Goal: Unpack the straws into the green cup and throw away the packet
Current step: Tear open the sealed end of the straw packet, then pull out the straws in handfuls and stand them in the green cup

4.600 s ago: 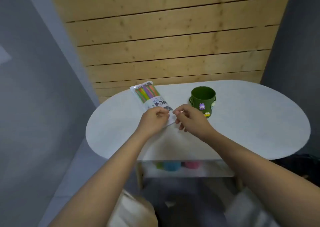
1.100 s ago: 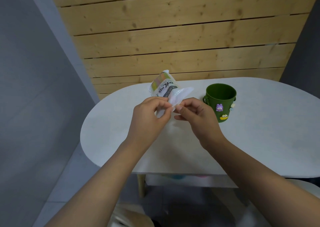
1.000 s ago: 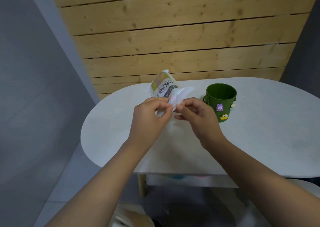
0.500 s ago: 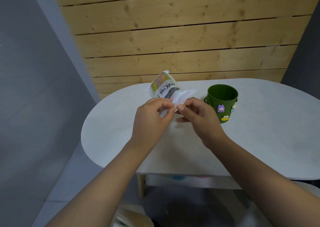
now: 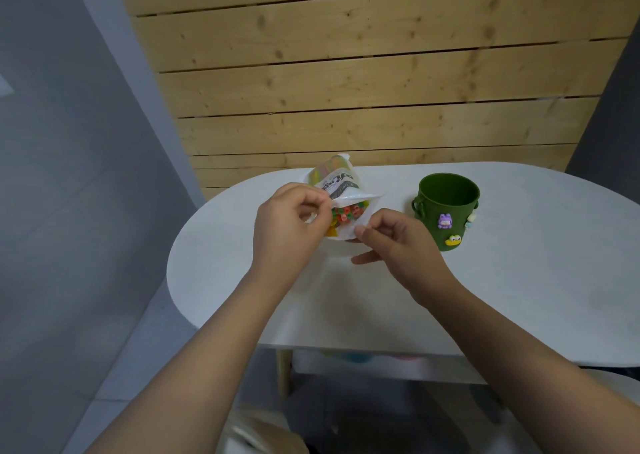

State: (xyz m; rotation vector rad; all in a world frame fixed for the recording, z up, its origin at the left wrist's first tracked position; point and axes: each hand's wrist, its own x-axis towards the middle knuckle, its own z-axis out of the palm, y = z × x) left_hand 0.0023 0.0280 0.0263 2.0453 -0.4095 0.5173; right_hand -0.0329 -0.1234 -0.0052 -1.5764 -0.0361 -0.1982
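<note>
I hold the white straw packet (image 5: 341, 186) tilted above the white table (image 5: 519, 280), its mouth facing me. My left hand (image 5: 289, 226) pinches the left lip of the mouth. My right hand (image 5: 394, 242) pinches the lower right lip. The mouth is pulled apart, and the round ends of several coloured straws (image 5: 346, 212) show inside. The green cup (image 5: 446, 214), with small cartoon charms on its side, stands upright and empty just right of my right hand.
A wooden slat wall (image 5: 363, 89) rises right behind the table. A grey wall (image 5: 69, 176) runs along the left. A lower shelf (image 5: 381, 363) under the tabletop holds blurred coloured items.
The packet's mouth has been pulled apart between my two hands, and the straw ends now show. My right hand has dropped slightly with the lower lip. The cup has not moved.
</note>
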